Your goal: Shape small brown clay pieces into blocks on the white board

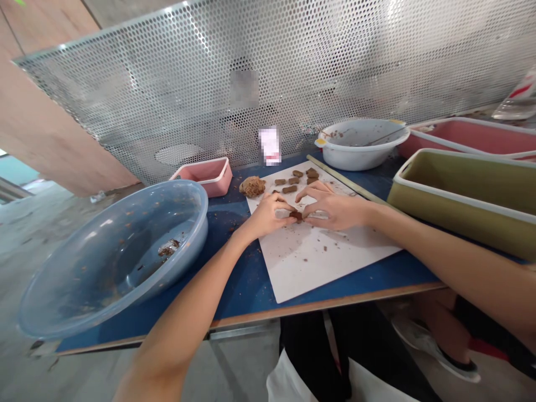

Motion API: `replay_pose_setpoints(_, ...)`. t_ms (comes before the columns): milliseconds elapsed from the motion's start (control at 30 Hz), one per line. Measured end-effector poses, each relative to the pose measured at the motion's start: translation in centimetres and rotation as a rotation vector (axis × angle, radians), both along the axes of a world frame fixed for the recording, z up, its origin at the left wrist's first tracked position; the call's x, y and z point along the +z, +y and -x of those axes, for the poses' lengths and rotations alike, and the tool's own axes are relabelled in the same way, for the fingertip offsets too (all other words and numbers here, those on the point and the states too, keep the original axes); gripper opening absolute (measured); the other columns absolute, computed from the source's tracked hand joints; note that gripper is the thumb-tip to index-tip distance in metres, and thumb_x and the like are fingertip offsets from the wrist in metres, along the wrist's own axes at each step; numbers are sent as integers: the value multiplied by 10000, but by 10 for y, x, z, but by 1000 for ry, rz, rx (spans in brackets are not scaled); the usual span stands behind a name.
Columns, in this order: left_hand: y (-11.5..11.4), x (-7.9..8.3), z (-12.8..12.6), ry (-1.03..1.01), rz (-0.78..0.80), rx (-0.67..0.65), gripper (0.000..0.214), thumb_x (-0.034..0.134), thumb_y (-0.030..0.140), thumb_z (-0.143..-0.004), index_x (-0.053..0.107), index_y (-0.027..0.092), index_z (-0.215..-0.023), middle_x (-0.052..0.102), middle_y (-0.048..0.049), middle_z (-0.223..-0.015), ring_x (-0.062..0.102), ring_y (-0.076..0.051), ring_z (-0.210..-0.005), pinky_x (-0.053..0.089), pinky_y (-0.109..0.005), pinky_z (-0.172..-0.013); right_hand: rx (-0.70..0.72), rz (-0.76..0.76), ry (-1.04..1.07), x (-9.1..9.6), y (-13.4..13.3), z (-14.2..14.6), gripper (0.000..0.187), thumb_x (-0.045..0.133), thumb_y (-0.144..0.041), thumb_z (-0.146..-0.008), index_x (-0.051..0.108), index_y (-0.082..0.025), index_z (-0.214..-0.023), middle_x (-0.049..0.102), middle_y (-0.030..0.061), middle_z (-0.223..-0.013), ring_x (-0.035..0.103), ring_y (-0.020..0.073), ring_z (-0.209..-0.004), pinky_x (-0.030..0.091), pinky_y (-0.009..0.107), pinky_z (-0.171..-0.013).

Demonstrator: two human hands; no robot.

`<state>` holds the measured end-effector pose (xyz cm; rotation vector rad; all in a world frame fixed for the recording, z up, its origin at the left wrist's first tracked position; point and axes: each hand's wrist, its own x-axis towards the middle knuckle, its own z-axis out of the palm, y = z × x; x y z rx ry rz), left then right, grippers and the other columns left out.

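Both my hands rest on a white board (pixel 318 262) on the blue table. My left hand (pixel 268 215) and my right hand (pixel 333 206) pinch a small brown clay piece (pixel 296 215) between their fingertips, pressing it against the board. Behind them on the board lie several small brown shaped pieces (pixel 293 181) and a rough brown lump (pixel 252 186). Brown crumbs dot the board near my right hand.
A large blue basin (pixel 84 268) with brown smears overhangs the table's left front edge. A small pink tub (pixel 209 176), a white bowl (pixel 360 142), a thin stick (pixel 347 181), an olive tray (pixel 464 195) and a pink tray (pixel 473 137) stand behind and right. A perforated metal screen (pixel 167 84) backs the table.
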<state>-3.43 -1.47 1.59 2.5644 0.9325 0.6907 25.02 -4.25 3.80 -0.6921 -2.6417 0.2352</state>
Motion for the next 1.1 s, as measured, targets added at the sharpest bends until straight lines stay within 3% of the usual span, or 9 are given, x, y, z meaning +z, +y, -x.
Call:
replay_pose_setpoints(133, -1, 0, -1, -9, 10, 17, 274, 904, 455, -949, 900, 277, -1158, 713, -101, -1230, 647, -304, -1207, 486, -522, -1171, -43, -21, 7, -3, 2, 0, 291, 606, -408, -1102, 856, -275, -1039, 651, 140, -1467, 514, 382, -1398, 428, 679, -1212)
replay_pose_setpoints(467, -6, 7, -3, 24, -5, 10, 244, 894, 436, -961, 901, 274, -1144, 725, -95, -1207, 676, -292, -1160, 477, -513, -1170, 72, -22, 51, 7, -5, 0, 254, 628, -360, -1090, 870, -285, -1084, 643, 142, -1456, 512, 373, -1387, 443, 673, -1195)
replay_pose_setpoints(633, -2, 3, 0, 4, -14, -8, 275, 892, 446, -964, 897, 291, -1191, 721, -99, -1224, 671, -293, -1177, 490, -520, -1164, 80, -108, 90, 4, 2, -6, 245, 649, -370, -1086, 885, -331, -1140, 669, 114, -1421, 511, 370, -1384, 442, 698, -1193)
replay_pose_setpoints(900, 0, 6, 5, -12, 23, -3, 343, 861, 422, -987, 862, 280, -1299, 721, -120, -1310, 657, -317, -1248, 484, -562, -1194, 69, -113, 67, 1, 3, -6, 258, 638, -376, -1090, 890, -364, -1142, 679, 94, -1435, 525, 369, -1388, 452, 699, -1185)
replay_pose_setpoints(1100, 1, 6, 6, 8, 27, -4, 240, 861, 400, -982, 891, 295, -1196, 729, -107, -1278, 661, -313, -1223, 487, -564, -1191, 85, -109, 62, 4, -2, -2, 259, 645, -376, -1091, 891, -363, -1174, 678, 104, -1442, 529, 375, -1381, 441, 702, -1190)
